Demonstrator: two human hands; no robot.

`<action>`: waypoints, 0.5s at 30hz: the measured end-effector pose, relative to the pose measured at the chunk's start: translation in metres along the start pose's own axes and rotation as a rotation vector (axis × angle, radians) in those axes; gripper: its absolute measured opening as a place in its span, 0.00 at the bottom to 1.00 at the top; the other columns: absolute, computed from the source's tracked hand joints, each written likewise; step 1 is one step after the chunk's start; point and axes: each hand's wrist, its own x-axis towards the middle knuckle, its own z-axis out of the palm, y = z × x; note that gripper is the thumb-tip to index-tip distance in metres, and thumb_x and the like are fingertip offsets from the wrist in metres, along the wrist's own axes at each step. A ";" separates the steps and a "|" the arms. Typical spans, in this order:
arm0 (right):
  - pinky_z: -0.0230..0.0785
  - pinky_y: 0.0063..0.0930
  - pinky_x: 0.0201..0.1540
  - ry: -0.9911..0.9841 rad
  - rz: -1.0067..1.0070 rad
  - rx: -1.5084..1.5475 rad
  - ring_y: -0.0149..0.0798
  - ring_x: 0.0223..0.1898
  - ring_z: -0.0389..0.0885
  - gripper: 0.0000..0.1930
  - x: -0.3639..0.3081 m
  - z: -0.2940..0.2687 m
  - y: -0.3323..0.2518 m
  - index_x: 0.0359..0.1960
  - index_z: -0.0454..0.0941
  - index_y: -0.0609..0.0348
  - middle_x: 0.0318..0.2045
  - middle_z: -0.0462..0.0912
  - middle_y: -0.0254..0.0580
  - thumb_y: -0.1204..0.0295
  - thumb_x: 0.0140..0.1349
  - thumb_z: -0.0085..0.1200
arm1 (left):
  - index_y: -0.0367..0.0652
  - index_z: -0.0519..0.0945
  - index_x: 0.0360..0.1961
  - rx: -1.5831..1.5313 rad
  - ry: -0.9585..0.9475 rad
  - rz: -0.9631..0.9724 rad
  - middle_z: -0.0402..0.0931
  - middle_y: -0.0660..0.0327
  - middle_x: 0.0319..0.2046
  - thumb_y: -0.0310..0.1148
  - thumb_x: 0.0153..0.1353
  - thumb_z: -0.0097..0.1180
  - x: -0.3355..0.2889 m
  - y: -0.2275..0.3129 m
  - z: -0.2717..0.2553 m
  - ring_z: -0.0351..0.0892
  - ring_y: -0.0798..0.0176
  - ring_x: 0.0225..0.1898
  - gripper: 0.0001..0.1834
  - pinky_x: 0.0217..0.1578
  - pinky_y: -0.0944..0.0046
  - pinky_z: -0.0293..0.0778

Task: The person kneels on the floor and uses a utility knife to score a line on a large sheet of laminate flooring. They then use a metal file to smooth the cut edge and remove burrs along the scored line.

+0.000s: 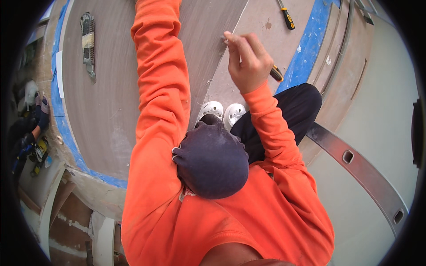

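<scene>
Your right hand (250,60), at one o'clock, has its fingers together on a small grey piece (223,39) at twelve o'clock; your left is out of view. Blue tape (62,119) is already laid at nine o'clock; what remains, I cannot tell.

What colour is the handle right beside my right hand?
The handle is black and yellow, best seen in the head view.

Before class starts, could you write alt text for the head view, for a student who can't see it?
A person in orange holds their right hand, fingers bunched, over a grey-brown surface; their left arm reaches past the top edge, its hand out of sight. Nearby are a bristled tool, black-and-yellow tool handles and blue tape.
</scene>
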 end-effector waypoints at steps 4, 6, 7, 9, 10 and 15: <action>0.70 0.29 0.25 -0.011 0.004 0.044 0.35 0.26 0.78 0.08 -0.022 -0.004 -0.017 0.34 0.83 0.54 0.25 0.77 0.33 0.79 0.51 0.61 | 0.51 0.76 0.60 -0.008 0.010 0.009 0.68 0.59 0.65 0.40 0.65 0.48 0.000 0.002 -0.001 0.60 0.55 0.69 0.22 0.68 0.50 0.51; 0.71 0.29 0.24 -0.049 -0.026 0.072 0.34 0.25 0.79 0.09 -0.025 -0.010 -0.021 0.34 0.83 0.54 0.25 0.79 0.32 0.79 0.51 0.62 | 0.51 0.76 0.60 -0.006 0.016 0.019 0.68 0.59 0.65 0.40 0.65 0.48 -0.001 0.001 0.000 0.60 0.55 0.68 0.22 0.68 0.50 0.51; 0.70 0.29 0.24 -0.066 -0.020 0.114 0.34 0.24 0.79 0.08 -0.028 -0.013 -0.023 0.33 0.83 0.54 0.25 0.79 0.32 0.79 0.51 0.62 | 0.51 0.76 0.60 0.000 0.017 0.026 0.67 0.59 0.65 0.40 0.65 0.48 -0.002 -0.002 0.001 0.60 0.55 0.68 0.22 0.68 0.50 0.51; 0.69 0.31 0.21 -0.070 -0.013 0.137 0.37 0.21 0.78 0.06 -0.022 -0.017 -0.017 0.32 0.84 0.53 0.23 0.78 0.34 0.77 0.53 0.63 | 0.51 0.76 0.60 0.007 0.008 0.032 0.68 0.59 0.65 0.40 0.65 0.48 0.001 -0.004 -0.002 0.61 0.55 0.68 0.22 0.68 0.50 0.52; 0.68 0.32 0.20 -0.018 0.030 0.119 0.40 0.20 0.77 0.04 -0.014 -0.014 -0.007 0.32 0.84 0.52 0.24 0.77 0.36 0.76 0.55 0.63 | 0.51 0.76 0.59 0.005 -0.002 0.030 0.68 0.59 0.65 0.40 0.65 0.48 0.001 -0.004 -0.003 0.61 0.55 0.68 0.22 0.68 0.50 0.52; 0.70 0.39 0.26 0.040 0.004 -0.036 0.48 0.24 0.79 0.02 0.052 -0.002 0.041 0.34 0.82 0.55 0.28 0.79 0.40 0.75 0.60 0.58 | 0.52 0.76 0.59 0.006 -0.008 0.037 0.68 0.59 0.65 0.41 0.65 0.48 0.002 -0.003 0.001 0.61 0.55 0.68 0.22 0.67 0.49 0.53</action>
